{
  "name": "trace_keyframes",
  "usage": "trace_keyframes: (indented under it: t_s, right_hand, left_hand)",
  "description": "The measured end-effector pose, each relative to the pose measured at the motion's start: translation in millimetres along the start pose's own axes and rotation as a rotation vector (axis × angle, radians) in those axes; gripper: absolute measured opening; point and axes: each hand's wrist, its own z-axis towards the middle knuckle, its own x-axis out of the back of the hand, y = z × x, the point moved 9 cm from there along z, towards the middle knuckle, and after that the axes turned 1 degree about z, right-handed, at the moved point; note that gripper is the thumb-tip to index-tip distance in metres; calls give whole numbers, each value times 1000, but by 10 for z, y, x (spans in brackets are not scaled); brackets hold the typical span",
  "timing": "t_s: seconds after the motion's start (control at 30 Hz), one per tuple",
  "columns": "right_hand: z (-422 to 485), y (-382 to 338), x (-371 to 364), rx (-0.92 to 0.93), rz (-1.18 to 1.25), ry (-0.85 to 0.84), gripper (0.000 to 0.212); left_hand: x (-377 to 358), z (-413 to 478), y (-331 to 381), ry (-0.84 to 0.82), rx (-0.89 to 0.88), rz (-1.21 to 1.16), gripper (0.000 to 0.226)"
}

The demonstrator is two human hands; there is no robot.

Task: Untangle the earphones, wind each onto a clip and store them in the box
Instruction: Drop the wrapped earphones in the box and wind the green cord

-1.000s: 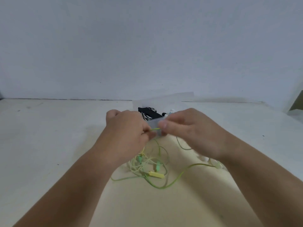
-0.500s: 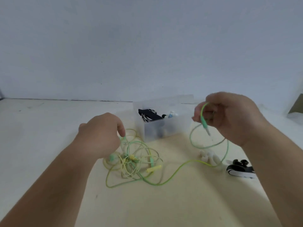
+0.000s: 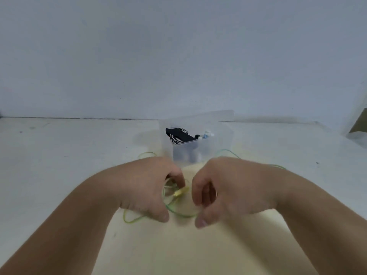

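A tangle of green and yellow earphone cables (image 3: 179, 212) lies on the table in front of the clear plastic box (image 3: 216, 143). My left hand (image 3: 147, 187) covers most of the tangle with curled fingers and holds the cables by the yellow inline piece (image 3: 180, 192). My right hand (image 3: 222, 191) is just right of it, fingers curled, pinching the green cable near the table. A green loop (image 3: 228, 150) runs behind my right hand. Inside the box sits a black clip wound with black-and-white cable (image 3: 179, 136).
The pale table (image 3: 59, 155) ends at a white wall behind the box. A dark object (image 3: 359, 124) shows at the far right edge. The white and black clips seen earlier are hidden under my right arm.
My right hand, which had lifted the green plug end up to the right, has come down and left to the tangle. My left hand has moved right over the tangle.
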Motion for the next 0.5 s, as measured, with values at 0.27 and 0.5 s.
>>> trace_keyframes:
  t_s: [0.27, 0.5]
  right_hand:
    - [89, 135, 133, -9, 2, 120, 15]
    - [157, 212, 139, -83, 270, 230, 25]
  left_hand:
    - [239, 26, -242, 261, 86, -244, 31]
    - [365, 10, -307, 486, 107, -706, 30]
